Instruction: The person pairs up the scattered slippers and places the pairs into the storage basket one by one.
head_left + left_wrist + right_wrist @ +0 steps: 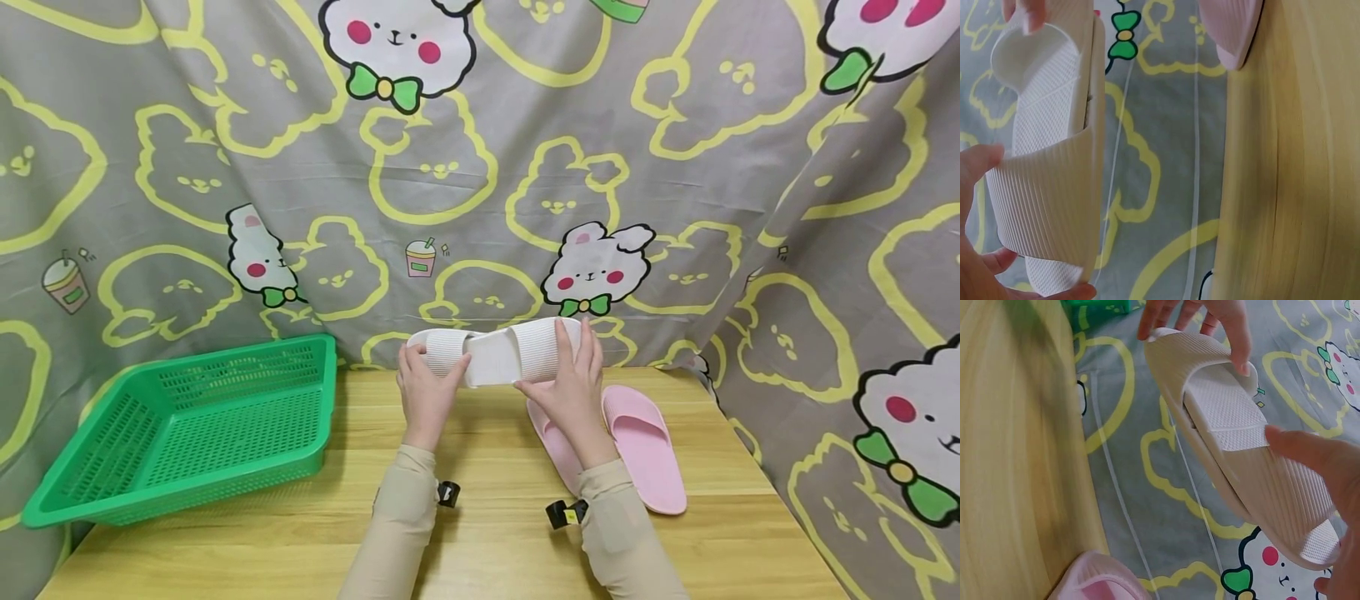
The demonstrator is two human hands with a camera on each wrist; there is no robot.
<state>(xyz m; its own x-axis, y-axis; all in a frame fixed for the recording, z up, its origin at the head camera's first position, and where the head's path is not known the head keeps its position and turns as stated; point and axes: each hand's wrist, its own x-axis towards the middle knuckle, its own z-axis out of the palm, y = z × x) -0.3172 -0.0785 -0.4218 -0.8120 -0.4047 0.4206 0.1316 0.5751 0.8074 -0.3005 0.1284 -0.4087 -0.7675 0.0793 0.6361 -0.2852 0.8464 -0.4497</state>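
I hold the white slippers (493, 360) up over the far side of the bench (495, 533), level across between my two hands, toes outward and the two soles overlapping in the middle. Both forearms reach forward in beige sleeves (397, 517), roughly side by side, with a black band piece (448, 494) at the inner side of each wrist. My left hand (429, 398) is partly closed on the left toe end: thumb on the inner edge of the strap (1047, 203), fingers curled round the outer side and underneath. My right hand (566, 392) has the right end the same way, its thumb pointing left along the near edge of that strap, its fingers spread a little wider and reaching up over the far side. Below my right wrist lie the pink slippers (647, 454) on the right of the bench, my forearm partly covering the left one. The green basket (225, 483) stands at left, well apart from my hands; the patterned curtain (450, 242) hangs behind.
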